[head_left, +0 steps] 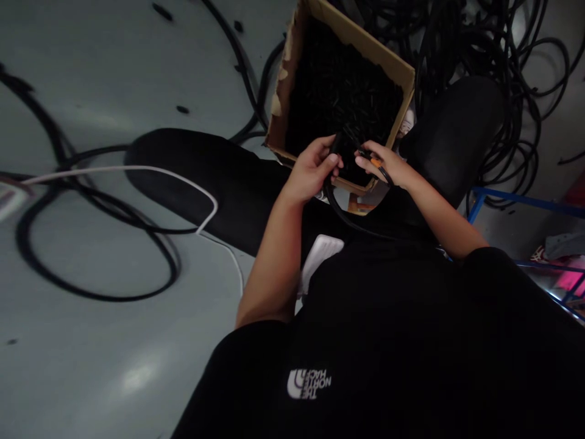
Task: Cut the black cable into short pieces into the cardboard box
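one black cable (337, 210) is curved up from the lap and gripped in the left hand (315, 167), fingers and thumb closed round it, right over the near side of an open cardboard box (274, 128). an orange-and-black item (375, 163) is pinched in the right hand (386, 163), just beside it; its exact shape can't be made out. the box is filled with small black pieces (351, 79). farther off, a big tangle of cables (484, 49) is piled on the grey floor (91, 353), to the right.
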`<state>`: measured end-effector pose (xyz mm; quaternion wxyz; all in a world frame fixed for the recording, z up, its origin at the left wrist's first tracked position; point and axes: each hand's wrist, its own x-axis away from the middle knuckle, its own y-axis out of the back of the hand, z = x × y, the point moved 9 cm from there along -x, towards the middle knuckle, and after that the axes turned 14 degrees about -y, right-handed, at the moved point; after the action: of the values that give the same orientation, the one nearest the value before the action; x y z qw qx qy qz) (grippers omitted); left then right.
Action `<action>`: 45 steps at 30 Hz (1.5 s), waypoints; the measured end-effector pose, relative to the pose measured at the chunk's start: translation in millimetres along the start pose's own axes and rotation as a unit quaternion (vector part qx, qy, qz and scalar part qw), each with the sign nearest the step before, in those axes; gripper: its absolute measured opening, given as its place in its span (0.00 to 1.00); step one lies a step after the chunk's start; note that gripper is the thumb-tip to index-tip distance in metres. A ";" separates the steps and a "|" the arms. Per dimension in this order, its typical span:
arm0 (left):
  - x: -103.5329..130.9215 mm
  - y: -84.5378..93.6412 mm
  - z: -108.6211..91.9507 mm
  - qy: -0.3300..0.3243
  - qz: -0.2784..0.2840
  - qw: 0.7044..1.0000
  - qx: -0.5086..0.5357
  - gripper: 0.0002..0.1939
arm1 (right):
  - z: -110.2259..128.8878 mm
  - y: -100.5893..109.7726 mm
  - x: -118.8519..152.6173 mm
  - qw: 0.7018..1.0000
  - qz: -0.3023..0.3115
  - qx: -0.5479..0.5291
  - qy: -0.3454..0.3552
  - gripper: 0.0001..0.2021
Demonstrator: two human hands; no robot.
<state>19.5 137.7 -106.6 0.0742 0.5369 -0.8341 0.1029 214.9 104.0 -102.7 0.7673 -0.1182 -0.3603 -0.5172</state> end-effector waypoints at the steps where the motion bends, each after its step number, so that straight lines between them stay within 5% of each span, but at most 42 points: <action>1: -0.6 0.9 -0.1 0.001 -0.003 1.000 -0.002 0.33 | 0.9 0.8 1.3 1.000 -0.008 0.007 0.000 0.32; 12: -7.1 1.3 5.3 -0.037 -0.021 0.998 -0.046 0.41 | 18.1 -17.7 0.4 0.996 0.038 0.070 0.026 0.36; 20: -14.3 2.3 29.6 -0.126 -0.025 0.989 -0.076 0.42 | 11.0 -13.5 -12.6 0.991 -0.036 0.127 0.007 0.34; 27: -11.1 -0.9 25.6 -0.138 -0.038 0.987 -0.073 0.38 | 7.0 -9.0 -13.1 0.990 -0.041 0.135 0.002 0.26; 32: -11.1 -9.8 28.2 -0.110 0.012 0.993 -0.042 0.39 | 8.9 -8.7 -14.6 0.987 -0.039 0.156 0.031 0.21; 40: -9.1 -4.0 22.7 -0.018 -0.012 0.999 0.049 0.34 | 22.4 0.2 8.5 0.987 -0.079 0.139 0.025 0.04; 45: -1.5 -14.4 16.3 0.045 0.021 0.995 0.086 0.34 | 22.2 -0.1 13.2 0.988 -0.054 0.142 0.027 0.04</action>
<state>33.0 129.1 -121.4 0.0626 0.5184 -0.8291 0.2001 208.0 106.9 -78.0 0.7566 0.0257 -0.4150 -0.5047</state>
